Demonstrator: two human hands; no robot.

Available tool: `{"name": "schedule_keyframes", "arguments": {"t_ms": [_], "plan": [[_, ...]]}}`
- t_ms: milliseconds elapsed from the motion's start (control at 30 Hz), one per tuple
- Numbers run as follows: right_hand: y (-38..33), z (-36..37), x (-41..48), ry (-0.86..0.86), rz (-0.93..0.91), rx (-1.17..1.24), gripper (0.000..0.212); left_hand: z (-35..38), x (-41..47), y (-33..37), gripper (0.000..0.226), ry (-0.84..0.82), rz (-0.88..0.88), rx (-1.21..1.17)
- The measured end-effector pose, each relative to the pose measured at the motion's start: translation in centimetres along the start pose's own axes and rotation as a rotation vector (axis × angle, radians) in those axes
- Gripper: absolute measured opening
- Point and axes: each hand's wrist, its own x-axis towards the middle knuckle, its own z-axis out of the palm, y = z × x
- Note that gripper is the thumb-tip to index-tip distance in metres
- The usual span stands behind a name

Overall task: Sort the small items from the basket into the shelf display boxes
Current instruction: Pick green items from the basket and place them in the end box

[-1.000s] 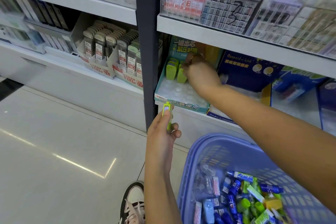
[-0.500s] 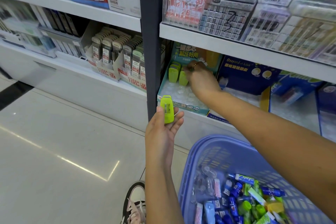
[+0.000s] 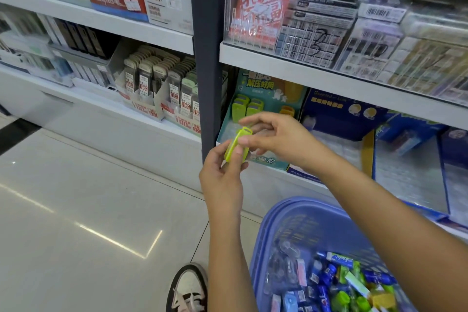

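Observation:
A small lime-green item is held in front of the lower shelf. My left hand grips its lower end with thumb and fingers. My right hand pinches its upper end from the right. Behind them stands a teal display box with a few matching green items upright at its back left. The purple basket sits at the bottom right, filled with several small blue, green and clear items.
A dark shelf post rises just left of the teal box. Blue display boxes stand to its right. Lead refill packs fill the left shelf. My shoe is on the pale tiled floor.
My right hand has drawn back out of the teal box and taken hold of the green item's top. My left hand has lifted the item closer to the box.

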Motion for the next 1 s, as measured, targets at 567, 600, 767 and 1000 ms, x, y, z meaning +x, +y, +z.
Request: {"name": "schedule_keyframes", "arguments": {"t_ms": [567,600,767,1000], "plan": [[-0.6,-1.4,1.2,-0.187,0.064,0.233,0.041,0.6,2.2,2.4,0.05,-0.079,0.203,0.339],[-0.3,-1.3,1.8,-0.054,0.026,0.191,0.041,0.6,2.3,2.2,0.047,-0.08,0.236,0.44],[2.3,0.2,5.4,0.436,-0.13,-0.389,0.038,-0.1,1.2,-0.7,0.041,-0.233,0.316,0.993],[4.4,2.8,7.6,0.334,-0.219,-0.687,0.032,-0.7,1.5,-1.7,0.049,-0.277,0.335,1.056]]}}
